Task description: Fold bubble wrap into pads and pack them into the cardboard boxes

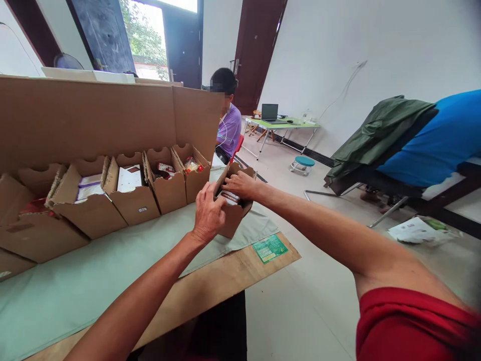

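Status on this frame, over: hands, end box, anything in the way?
Left hand at end box's left side. Right hand dipped into its open top, by a white package with brown label. Right hand partly blocks view inside.

Beyond the right hand [239, 184], a person in purple [230, 130] sits on a red chair [238, 145], with a brown door [255, 55] farther behind. Farther off to that hand's right, a laptop [269, 112] stands on a green-topped folding table [259, 122], a teal-seated stool [304, 161] nearer. Well to its right, a green jacket [379, 125] hangs over the chair [398, 185] of a person in blue [432, 143].
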Demonstrator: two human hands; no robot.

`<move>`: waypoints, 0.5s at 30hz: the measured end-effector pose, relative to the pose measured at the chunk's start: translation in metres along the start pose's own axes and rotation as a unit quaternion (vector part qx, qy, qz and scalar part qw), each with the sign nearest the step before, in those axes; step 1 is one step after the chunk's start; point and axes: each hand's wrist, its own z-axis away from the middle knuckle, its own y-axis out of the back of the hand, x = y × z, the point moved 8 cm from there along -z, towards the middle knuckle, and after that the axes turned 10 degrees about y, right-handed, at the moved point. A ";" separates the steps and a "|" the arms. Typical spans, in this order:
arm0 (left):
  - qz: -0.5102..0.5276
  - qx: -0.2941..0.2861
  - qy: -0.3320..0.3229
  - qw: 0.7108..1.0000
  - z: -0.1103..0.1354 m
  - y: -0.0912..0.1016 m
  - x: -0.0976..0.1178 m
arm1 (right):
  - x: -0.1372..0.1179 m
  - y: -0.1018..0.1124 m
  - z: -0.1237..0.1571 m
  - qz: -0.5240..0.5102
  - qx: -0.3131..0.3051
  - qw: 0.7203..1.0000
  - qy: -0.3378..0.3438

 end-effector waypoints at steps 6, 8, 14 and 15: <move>0.017 -0.035 -0.013 0.999 -0.005 0.001 -0.010 | 0.001 0.003 -0.008 0.005 -0.016 1.000 -0.009; 0.020 -0.038 0.006 0.999 -0.005 0.002 -0.014 | 0.002 -0.001 -0.012 -0.003 -0.025 0.999 -0.028; 0.040 -0.042 0.027 0.998 -0.004 0.001 -0.015 | 0.017 0.000 -0.003 -0.046 -0.038 0.997 -0.051; 0.051 -0.036 0.030 0.998 -0.002 0.003 -0.016 | 0.024 0.004 0.004 -0.066 -0.021 0.996 -0.055</move>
